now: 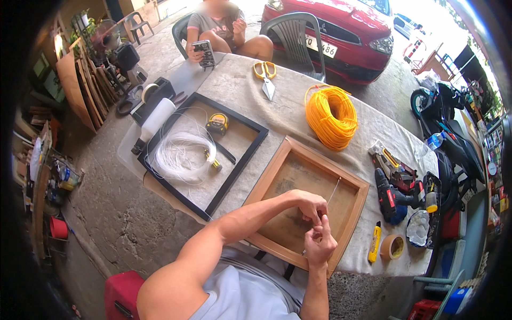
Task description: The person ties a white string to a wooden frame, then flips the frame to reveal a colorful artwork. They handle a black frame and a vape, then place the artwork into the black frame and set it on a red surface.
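Note:
A wooden frame (354, 225) lies on the cloth-covered table in front of me, with a brown backing panel inside its rim. A thin pale cord (334, 191) runs across it, from the far right inner side toward the near side. Over the panel, my left hand (311, 205) is closed, its fingers curled and pinching the cord. Just nearer to me, my right hand (321, 243) is closed too, thumb and forefinger pinched together beside the left fingertips, apparently on the same cord. The cord's stretch between the fingers is mostly hidden by my hands.
Left, a black frame (213, 205) surrounds a coil of clear line (178, 154) and a tape measure (217, 124). Beyond are scissors (264, 79) and yellow rope (332, 117). Right, a drill (388, 192), a cutter (375, 242) and a tape roll (392, 247). A person (218, 29) sits opposite.

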Motion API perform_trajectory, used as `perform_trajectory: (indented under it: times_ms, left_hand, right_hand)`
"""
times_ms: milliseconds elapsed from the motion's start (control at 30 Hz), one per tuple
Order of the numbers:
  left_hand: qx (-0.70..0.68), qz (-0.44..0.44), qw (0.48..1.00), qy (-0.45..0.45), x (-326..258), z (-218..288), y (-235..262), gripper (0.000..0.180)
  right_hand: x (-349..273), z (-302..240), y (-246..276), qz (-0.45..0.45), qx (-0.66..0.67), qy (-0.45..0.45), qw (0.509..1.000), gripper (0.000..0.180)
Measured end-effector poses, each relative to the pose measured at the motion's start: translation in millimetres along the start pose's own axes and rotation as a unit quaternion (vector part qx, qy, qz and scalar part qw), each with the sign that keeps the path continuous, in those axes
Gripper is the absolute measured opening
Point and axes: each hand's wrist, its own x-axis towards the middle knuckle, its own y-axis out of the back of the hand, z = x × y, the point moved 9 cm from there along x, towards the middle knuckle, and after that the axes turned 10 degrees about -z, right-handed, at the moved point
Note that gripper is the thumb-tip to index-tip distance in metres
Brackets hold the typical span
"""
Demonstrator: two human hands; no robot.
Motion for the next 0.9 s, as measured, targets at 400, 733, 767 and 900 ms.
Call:
perform_trajectory:
  times_ms: [400, 733, 767, 900]
  left_hand:
    - [-0.017, -0.005, 0.999, -0.027, 4, -4, -1, 0.02]
    - [-0.028, -0.012, 0.999, -0.016, 2, -4, -1, 0.019]
    - [-0.024, -0.013, 1.0, -0.014, 1, -3, -1, 0.019]
    - [-0.015, -0.014, 1.0, -0.006, 1, -2, -2, 0.019]
  right_hand:
    - [-7, 45, 3, 0.025, 0.18, -0.225, 0.957, 0.034]
    - [-14, 61, -15, -0.047, 0.281, -0.289, 0.914, 0.04]
    - [-17, 65, -18, -0.054, 0.288, -0.311, 0.904, 0.04]
    - [-18, 64, -20, -0.041, 0.33, -0.285, 0.899, 0.044]
